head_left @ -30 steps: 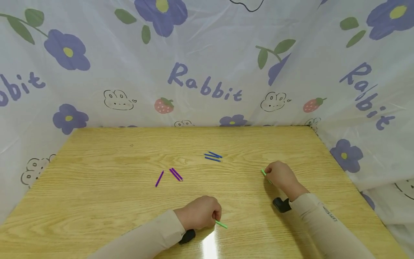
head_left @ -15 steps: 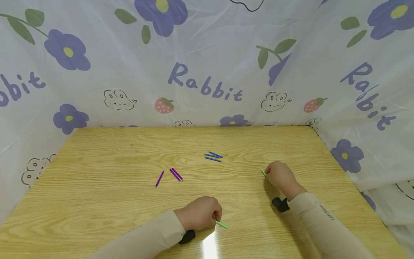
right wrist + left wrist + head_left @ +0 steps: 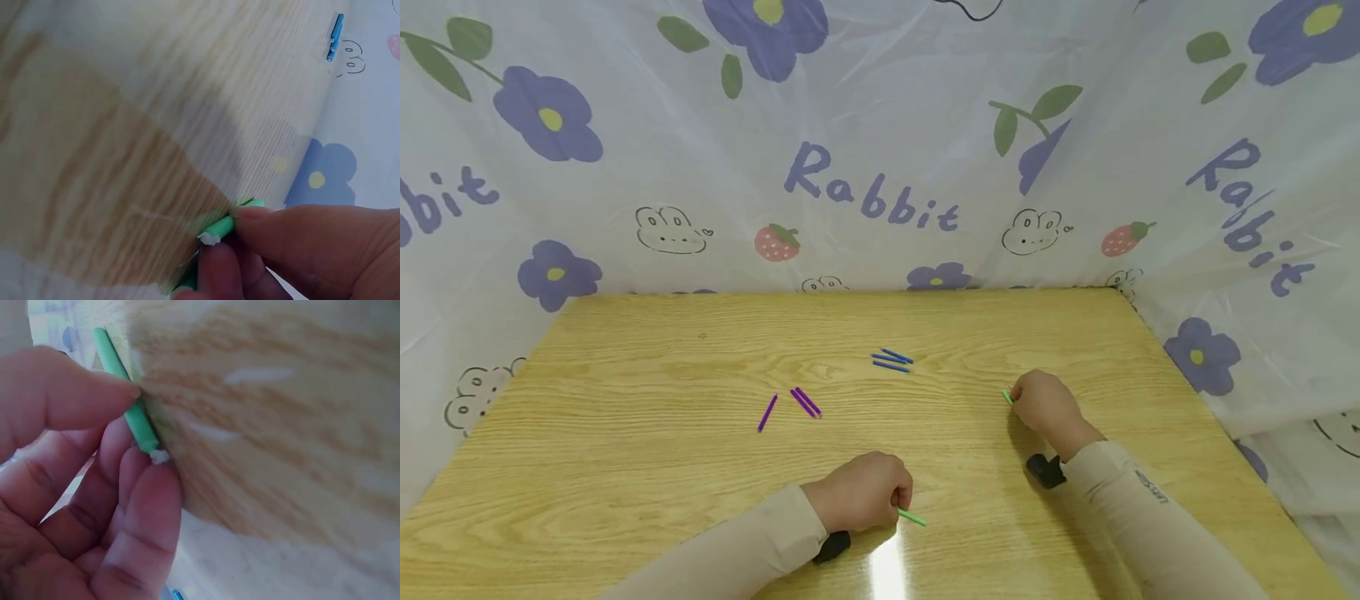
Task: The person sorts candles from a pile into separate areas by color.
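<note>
My left hand (image 3: 867,493) pinches a thin green candle (image 3: 141,427) between thumb and fingers, low over the front middle of the table. A frayed white wick shows at one end, by the fingertips. Farther right and back, my right hand (image 3: 1047,408) pinches another green candle (image 3: 220,229), also with a white wick. Just below those fingers, a second green piece (image 3: 187,282) shows partly in the right wrist view; the fingers hide the rest. Three purple candles (image 3: 806,402) lie left of centre, one apart from the other two. Three blue candles (image 3: 891,362) lie together farther back.
The wooden table (image 3: 647,358) runs back to a white sheet (image 3: 880,108) printed with flowers and rabbits, which also hangs at both sides. Black wrist cameras, such as the right one (image 3: 1045,472), sit under both wrists. Light glares on the table's front edge.
My right hand has shifted very slightly, and the green end seen beneath it earlier is now hidden. The left hand keeps its grip in place. The head view has tilted a little.
</note>
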`<state>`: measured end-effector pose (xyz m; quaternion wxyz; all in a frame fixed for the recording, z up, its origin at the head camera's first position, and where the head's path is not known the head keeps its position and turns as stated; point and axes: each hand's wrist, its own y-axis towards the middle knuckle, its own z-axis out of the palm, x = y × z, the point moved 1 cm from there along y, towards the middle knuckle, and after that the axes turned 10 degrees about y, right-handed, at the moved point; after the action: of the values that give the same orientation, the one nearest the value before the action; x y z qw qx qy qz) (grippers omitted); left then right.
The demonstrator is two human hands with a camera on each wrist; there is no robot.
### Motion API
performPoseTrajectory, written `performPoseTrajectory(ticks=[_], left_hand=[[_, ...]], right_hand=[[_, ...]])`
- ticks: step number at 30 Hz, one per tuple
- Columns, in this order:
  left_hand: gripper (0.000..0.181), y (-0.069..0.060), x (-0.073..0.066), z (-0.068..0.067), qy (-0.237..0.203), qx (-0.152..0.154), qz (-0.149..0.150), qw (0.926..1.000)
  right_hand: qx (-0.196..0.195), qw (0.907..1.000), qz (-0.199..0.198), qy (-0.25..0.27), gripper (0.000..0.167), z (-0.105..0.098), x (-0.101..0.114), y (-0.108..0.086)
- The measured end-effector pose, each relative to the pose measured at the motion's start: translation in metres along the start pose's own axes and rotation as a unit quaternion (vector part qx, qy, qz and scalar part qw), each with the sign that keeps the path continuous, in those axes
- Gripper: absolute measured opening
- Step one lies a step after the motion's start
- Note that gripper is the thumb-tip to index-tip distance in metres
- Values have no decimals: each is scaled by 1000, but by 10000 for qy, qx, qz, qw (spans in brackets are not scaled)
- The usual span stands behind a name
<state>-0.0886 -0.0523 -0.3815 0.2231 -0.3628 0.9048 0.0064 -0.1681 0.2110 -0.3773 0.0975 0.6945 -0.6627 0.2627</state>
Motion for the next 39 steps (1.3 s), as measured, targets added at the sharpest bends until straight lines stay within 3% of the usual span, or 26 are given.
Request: performPoseTrajectory(ticks=[9,21,27,32,39], left_hand=[[20,0,2,1,-22,46,46,10000],[18,-1,10,0,-995,-7,-32,9950],[18,1,14,3,-1272,-101,-58,9918],[18,1,16,2,-1731,-178,-185,9846],[18,3,18,4,-2513,-166,-623,9658]], right_hand=[[86,9997,83,216,22,-3,3,-3],[135,9997,79,164,21,-3,4,-1],[164,9998,43,112,20,-3,3,-1],[150,9999,36,70,20,-3,3,-1],[154,9999,34,68,19,-2,3,-1]])
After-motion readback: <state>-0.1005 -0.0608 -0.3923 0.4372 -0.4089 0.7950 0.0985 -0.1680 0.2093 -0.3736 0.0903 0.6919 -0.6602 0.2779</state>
